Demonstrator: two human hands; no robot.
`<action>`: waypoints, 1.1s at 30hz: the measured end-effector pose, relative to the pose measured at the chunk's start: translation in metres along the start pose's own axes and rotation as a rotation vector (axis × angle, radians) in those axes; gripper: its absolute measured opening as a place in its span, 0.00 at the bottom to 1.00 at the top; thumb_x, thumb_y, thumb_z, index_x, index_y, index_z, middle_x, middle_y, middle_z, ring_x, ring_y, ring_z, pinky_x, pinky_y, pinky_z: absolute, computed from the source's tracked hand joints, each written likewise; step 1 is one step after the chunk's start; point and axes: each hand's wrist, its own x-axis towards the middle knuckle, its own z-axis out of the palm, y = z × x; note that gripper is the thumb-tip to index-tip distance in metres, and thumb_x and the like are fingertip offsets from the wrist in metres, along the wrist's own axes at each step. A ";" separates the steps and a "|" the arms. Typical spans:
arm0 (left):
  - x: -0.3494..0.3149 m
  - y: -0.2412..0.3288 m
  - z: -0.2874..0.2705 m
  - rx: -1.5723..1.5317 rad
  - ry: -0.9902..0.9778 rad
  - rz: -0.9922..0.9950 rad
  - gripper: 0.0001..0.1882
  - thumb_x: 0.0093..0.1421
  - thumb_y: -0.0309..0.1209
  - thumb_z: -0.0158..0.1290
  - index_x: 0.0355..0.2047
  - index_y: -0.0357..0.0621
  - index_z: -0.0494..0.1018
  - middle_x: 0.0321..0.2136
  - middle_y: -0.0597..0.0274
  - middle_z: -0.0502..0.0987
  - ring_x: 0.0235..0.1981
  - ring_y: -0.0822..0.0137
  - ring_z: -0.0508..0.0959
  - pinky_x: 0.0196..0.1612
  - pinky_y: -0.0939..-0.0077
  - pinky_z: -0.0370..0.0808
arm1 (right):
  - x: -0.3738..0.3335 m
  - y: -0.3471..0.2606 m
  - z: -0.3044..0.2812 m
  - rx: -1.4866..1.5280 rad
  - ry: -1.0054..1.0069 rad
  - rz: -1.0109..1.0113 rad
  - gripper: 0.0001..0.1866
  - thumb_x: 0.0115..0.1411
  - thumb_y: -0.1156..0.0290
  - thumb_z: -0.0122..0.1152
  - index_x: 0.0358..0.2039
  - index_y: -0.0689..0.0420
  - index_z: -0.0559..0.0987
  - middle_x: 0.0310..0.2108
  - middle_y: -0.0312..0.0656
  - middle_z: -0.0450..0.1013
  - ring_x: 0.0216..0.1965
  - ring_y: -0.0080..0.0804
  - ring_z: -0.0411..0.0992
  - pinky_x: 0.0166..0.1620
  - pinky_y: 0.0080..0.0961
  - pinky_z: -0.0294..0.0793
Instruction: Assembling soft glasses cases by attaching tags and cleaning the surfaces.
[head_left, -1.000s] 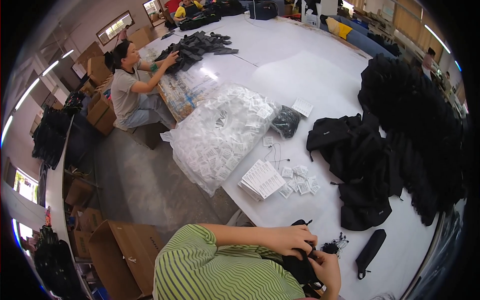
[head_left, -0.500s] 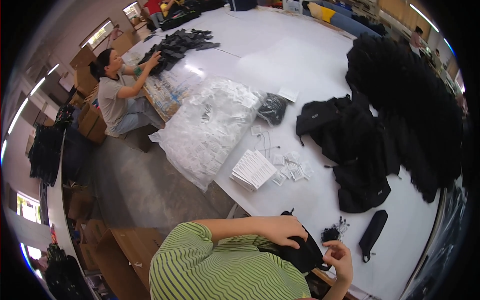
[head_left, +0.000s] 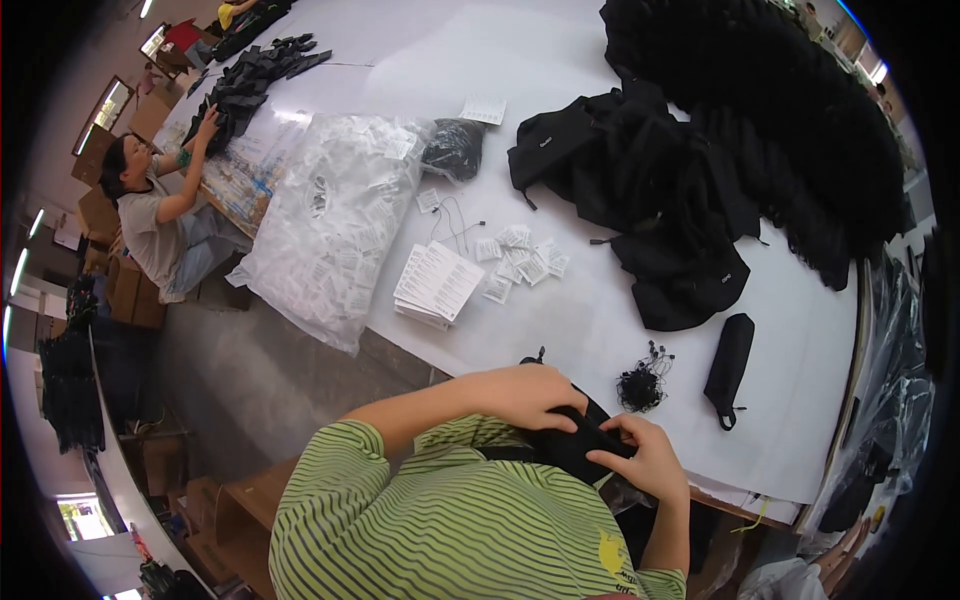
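The left hand [head_left: 537, 396] lies palm down over a black fabric piece [head_left: 572, 448], its fingers bent together and clamped on the cloth. The right hand [head_left: 650, 460] faces it from the other side, thumb and forefinger a little apart with the end of the same cloth caught between them; the other fingers are curled in. The fabric piece is held close against the striped green shirt [head_left: 400, 520], at the near edge of the white counter [head_left: 545, 330]. Its exact shape is partly hidden by the hands.

Just beyond the right hand lies a tangle of thin black cords [head_left: 638, 390], and to the right of that a narrow black pouch [head_left: 730, 365] with a loop at its near end. Farther out are a stack of printed white cards [head_left: 440, 282], loose small white packets [head_left: 518, 255] and a big clear plastic bag [head_left: 335, 215] full of similar white pieces. Black bags [head_left: 640, 190] lie heaped at the right.
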 end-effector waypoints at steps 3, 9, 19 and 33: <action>0.017 -0.031 -0.022 -0.252 0.292 -0.061 0.15 0.58 0.40 0.53 0.37 0.41 0.73 0.35 0.55 0.75 0.34 0.56 0.75 0.39 0.65 0.71 | 0.000 0.004 -0.003 -0.084 -0.027 0.040 0.19 0.46 0.63 0.71 0.34 0.63 0.77 0.27 0.47 0.74 0.28 0.40 0.74 0.36 0.28 0.74; 0.035 -0.150 -0.052 0.728 0.865 -0.543 0.16 0.50 0.38 0.61 0.32 0.40 0.71 0.31 0.54 0.74 0.36 0.56 0.75 0.40 0.64 0.72 | -0.003 -0.002 0.000 -0.068 0.079 -0.004 0.16 0.47 0.67 0.69 0.34 0.62 0.78 0.27 0.46 0.74 0.25 0.37 0.71 0.32 0.27 0.71; 0.029 -0.011 -0.069 -0.128 0.931 0.075 0.10 0.49 0.30 0.61 0.30 0.42 0.74 0.27 0.62 0.78 0.35 0.66 0.74 0.40 0.71 0.70 | 0.022 -0.016 -0.018 -0.507 0.516 -0.363 0.08 0.47 0.78 0.63 0.30 0.59 0.76 0.23 0.41 0.68 0.27 0.39 0.67 0.30 0.33 0.66; 0.024 -0.031 -0.002 -1.531 0.773 0.338 0.35 0.54 0.36 0.62 0.59 0.43 0.59 0.47 0.63 0.74 0.51 0.67 0.72 0.57 0.68 0.64 | 0.051 -0.056 -0.006 -0.158 0.801 -0.471 0.09 0.46 0.80 0.66 0.30 0.60 0.78 0.19 0.39 0.67 0.21 0.34 0.62 0.25 0.27 0.60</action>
